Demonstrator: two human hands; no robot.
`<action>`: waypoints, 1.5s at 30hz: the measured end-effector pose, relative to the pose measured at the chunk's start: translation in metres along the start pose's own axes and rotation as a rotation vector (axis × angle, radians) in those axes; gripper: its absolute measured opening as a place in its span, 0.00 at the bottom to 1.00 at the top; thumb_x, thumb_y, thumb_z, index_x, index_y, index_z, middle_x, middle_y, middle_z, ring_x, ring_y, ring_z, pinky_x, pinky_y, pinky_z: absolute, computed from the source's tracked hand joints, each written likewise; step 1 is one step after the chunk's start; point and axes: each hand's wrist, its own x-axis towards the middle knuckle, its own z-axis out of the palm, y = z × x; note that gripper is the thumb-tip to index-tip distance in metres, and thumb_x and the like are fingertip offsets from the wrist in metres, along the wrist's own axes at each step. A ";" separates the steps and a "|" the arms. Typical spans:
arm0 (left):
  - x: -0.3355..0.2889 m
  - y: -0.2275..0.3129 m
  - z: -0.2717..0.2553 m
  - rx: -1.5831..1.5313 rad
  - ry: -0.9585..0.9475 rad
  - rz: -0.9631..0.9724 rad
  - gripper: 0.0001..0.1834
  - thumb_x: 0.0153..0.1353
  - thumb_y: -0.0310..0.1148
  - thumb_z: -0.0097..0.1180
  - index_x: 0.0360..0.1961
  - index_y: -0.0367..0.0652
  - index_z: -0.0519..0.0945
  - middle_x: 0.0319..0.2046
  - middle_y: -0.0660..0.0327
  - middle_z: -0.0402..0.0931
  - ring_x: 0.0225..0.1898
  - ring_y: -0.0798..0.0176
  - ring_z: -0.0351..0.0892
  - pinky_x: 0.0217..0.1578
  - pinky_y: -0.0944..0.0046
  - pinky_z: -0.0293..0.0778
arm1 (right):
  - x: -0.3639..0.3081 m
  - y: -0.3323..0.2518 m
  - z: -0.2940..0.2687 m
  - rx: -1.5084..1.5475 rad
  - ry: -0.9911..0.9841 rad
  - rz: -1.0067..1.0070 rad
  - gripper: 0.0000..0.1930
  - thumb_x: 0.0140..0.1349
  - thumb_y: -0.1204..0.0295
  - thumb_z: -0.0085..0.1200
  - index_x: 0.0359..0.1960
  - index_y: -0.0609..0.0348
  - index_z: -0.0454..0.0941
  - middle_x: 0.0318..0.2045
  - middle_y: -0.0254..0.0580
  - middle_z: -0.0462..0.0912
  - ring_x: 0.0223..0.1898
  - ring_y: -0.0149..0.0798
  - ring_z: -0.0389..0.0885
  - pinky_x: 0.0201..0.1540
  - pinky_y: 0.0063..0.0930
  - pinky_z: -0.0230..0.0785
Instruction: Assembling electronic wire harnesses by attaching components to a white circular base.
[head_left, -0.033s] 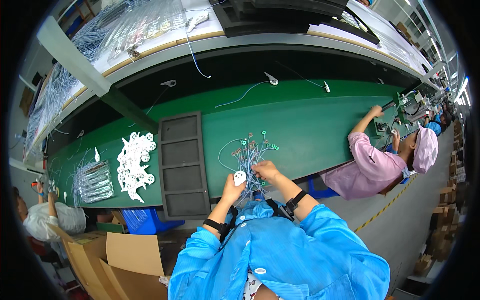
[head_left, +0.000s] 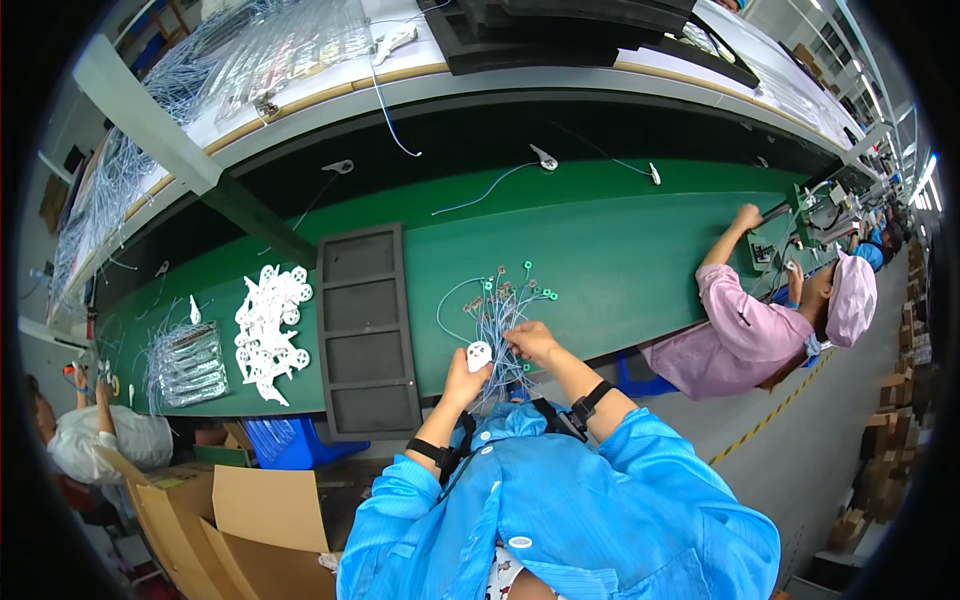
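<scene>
My left hand is closed around a white round-headed plastic part, its disc face turned up. Just right of it, my right hand pinches at a bundle of thin blue-grey wires; which strand lies in the fingertips is too small to tell. The wires spread over the green bench in front of me, some ending in small green rings and others in brownish-red ends. The lower end of the bundle runs down toward my body, partly behind my hands.
A dark compartment tray lies left of the wires. Beyond it are a heap of white plastic parts and bagged wires. A shelf edge crosses above the bench. At right sits a co-worker in pink; cardboard boxes stand lower left.
My hands, the white part and the wires look the same. The co-worker's hand at the right has shifted slightly up and left.
</scene>
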 end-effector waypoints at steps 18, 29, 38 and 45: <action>-0.011 0.037 -0.017 -0.371 -0.271 -0.214 0.15 0.54 0.24 0.56 0.42 0.43 0.68 0.30 0.63 0.75 0.21 0.74 0.69 0.21 0.74 0.65 | -0.098 -0.057 -0.021 0.412 -0.242 -0.226 0.09 0.66 0.65 0.48 0.33 0.58 0.72 0.28 0.35 0.77 0.28 0.29 0.76 0.31 0.20 0.67; -0.027 0.039 -0.016 -0.353 -0.383 -0.321 0.09 0.56 0.24 0.54 0.39 0.42 0.73 0.31 0.60 0.79 0.20 0.76 0.68 0.20 0.77 0.62 | -0.128 -0.095 -0.023 0.753 -0.406 -0.406 0.07 0.67 0.66 0.45 0.34 0.55 0.70 0.28 0.37 0.77 0.26 0.30 0.75 0.28 0.21 0.66; -0.027 0.028 -0.039 -0.695 -0.142 -0.346 0.05 0.58 0.26 0.54 0.35 0.40 0.72 0.29 0.57 0.77 0.19 0.75 0.66 0.18 0.75 0.59 | -0.104 -0.092 -0.052 0.738 -0.063 -0.605 0.08 0.67 0.67 0.45 0.34 0.56 0.71 0.28 0.36 0.76 0.25 0.29 0.73 0.27 0.20 0.64; -0.023 0.011 -0.059 -0.715 0.073 -0.358 0.08 0.56 0.24 0.52 0.38 0.39 0.71 0.28 0.55 0.77 0.19 0.75 0.67 0.15 0.75 0.59 | -0.098 -0.078 -0.069 0.823 0.005 -0.578 0.08 0.67 0.66 0.45 0.34 0.57 0.70 0.28 0.38 0.75 0.25 0.31 0.72 0.26 0.21 0.63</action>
